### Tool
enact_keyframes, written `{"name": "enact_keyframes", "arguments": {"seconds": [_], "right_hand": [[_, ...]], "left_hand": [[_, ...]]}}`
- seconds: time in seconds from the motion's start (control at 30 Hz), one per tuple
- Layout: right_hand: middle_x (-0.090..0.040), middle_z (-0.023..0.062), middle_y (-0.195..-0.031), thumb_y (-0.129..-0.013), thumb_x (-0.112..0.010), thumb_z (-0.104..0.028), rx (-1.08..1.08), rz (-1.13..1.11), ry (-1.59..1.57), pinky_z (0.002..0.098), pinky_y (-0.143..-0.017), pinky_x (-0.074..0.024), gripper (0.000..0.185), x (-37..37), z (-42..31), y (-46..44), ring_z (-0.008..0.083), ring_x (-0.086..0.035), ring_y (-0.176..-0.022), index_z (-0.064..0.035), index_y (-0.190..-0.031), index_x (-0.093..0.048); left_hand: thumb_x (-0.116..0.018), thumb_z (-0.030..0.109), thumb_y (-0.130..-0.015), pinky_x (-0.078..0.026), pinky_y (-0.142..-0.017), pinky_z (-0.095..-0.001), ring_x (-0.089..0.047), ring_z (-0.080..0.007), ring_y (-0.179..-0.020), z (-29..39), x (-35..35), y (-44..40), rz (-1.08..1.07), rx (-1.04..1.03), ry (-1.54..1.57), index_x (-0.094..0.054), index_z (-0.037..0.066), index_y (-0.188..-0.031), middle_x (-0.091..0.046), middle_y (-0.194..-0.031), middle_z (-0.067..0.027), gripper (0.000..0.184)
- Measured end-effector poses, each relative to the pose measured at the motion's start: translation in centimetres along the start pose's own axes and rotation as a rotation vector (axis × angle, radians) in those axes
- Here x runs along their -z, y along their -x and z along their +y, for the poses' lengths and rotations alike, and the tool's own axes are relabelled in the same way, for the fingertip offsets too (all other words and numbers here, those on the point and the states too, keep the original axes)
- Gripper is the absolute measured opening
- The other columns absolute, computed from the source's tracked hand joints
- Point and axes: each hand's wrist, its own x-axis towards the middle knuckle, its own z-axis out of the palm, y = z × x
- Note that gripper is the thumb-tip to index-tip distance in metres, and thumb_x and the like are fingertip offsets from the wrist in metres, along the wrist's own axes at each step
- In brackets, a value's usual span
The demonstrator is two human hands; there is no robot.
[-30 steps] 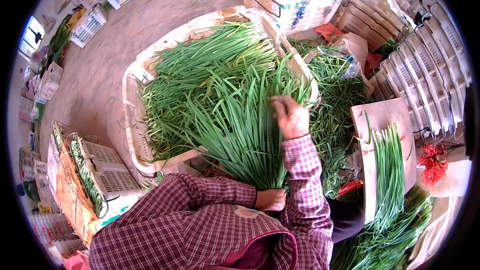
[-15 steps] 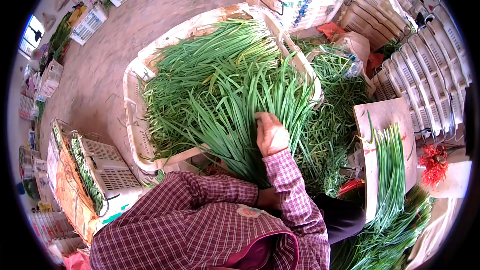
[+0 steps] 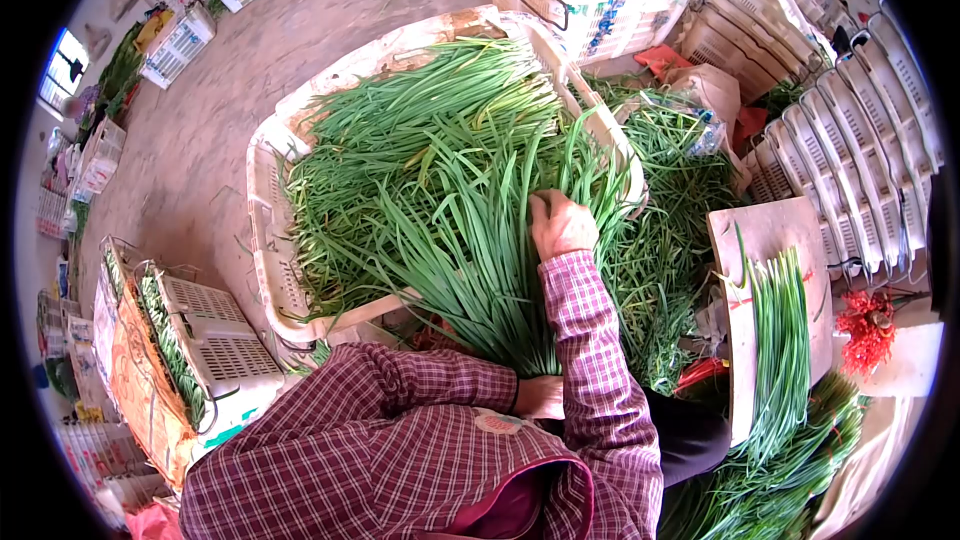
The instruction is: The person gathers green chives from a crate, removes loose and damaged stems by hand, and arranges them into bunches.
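Observation:
A fanned bunch of garlic chives [image 3: 490,270] spreads from near my lap over the front rim of a white plastic crate [image 3: 268,210]. My left hand [image 3: 540,397] is closed around its lower end, its fingers mostly hidden by stems and my right sleeve. Farther up, my right hand [image 3: 563,225] is curled in among the leaves on the bunch's right side, fingertips pinched on some blades. More loose chives [image 3: 400,130] fill the crate behind the bunch. To the right, a neat row of chives [image 3: 780,340] lies on a tilted board [image 3: 745,230].
Discarded leaves [image 3: 670,260] heap up right of the crate. Stacked white crates [image 3: 840,150] stand at far right, with another crate [image 3: 600,0] behind. Red ties [image 3: 866,325] hang beside the board. A filled crate [image 3: 220,330] sits at left. More chives [image 3: 790,480] lie lower right.
My right hand has moved up and to the right through the leaves, pulling blades with it. More of my left hand shows now at the stem ends.

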Motion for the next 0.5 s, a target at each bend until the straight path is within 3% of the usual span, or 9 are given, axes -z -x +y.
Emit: {"name": "enact_keyframes", "arguments": {"seconds": [0.13,0.23,0.4,0.43,0.5], "right_hand": [[-0.069,0.0146,-0.077,-0.082,-0.064,-0.034,-0.080,-0.076,0.021,0.0406,-0.071,-0.0534,0.023,-0.2,-0.4,-0.9,0.0318,-0.067,-0.073,-0.0122,-0.089,-0.071],[-0.070,0.0108,-0.076,-0.086,-0.061,-0.035,-0.064,-0.106,0.066,0.0398,-0.068,-0.0540,0.022,-0.5,-0.3,-1.1,0.0258,-0.068,-0.072,-0.0146,-0.090,-0.068],[-0.069,0.0105,-0.070,-0.086,-0.060,-0.029,-0.073,-0.011,-0.195,0.0390,-0.064,-0.0533,0.017,-0.1,-0.3,-0.1,0.0266,-0.067,-0.061,-0.0130,-0.086,-0.065],[-0.066,0.0102,-0.065,-0.083,-0.065,-0.020,-0.021,0.076,-0.247,0.0310,-0.055,-0.0513,0.014,-0.6,0.2,0.0,0.0188,-0.064,-0.052,-0.0058,-0.083,-0.065],[-0.066,0.0093,-0.064,-0.084,-0.064,-0.017,0.018,0.138,-0.331,0.0297,-0.053,-0.0505,0.011,-2.1,1.3,0.1,0.0170,-0.063,-0.051,-0.0053,-0.084,-0.064]], "left_hand": [[-0.040,0.036,-0.094,-0.019,-0.116,-0.0497,-0.026,-0.0285,-0.138,0.0,1.0,0.0,0.056,-0.100,0.145,-0.041,0.006,-0.138,-0.030,-0.149,-0.0105,0.053],[-0.037,0.036,-0.096,-0.018,-0.116,-0.0504,-0.024,-0.0285,-0.139,-0.2,0.9,-0.1,0.083,-0.142,-0.008,-0.039,0.006,-0.139,-0.029,-0.150,-0.0100,0.053],[-0.036,0.042,-0.096,-0.017,-0.116,-0.0510,-0.022,-0.0294,-0.140,-0.1,0.6,0.2,0.045,-0.136,-0.107,-0.038,0.007,-0.141,-0.028,-0.150,-0.0097,0.057],[-0.036,0.045,-0.096,-0.017,-0.116,-0.0510,-0.021,-0.0299,-0.140,-0.1,0.4,0.3,0.018,-0.119,-0.107,-0.038,0.007,-0.141,-0.028,-0.150,-0.0096,0.059],[-0.036,0.049,-0.095,-0.017,-0.116,-0.0511,-0.021,-0.0305,-0.140,-0.2,0.0,0.8,-0.020,-0.091,-0.117,-0.037,0.007,-0.141,-0.028,-0.150,-0.0096,0.063]]}}
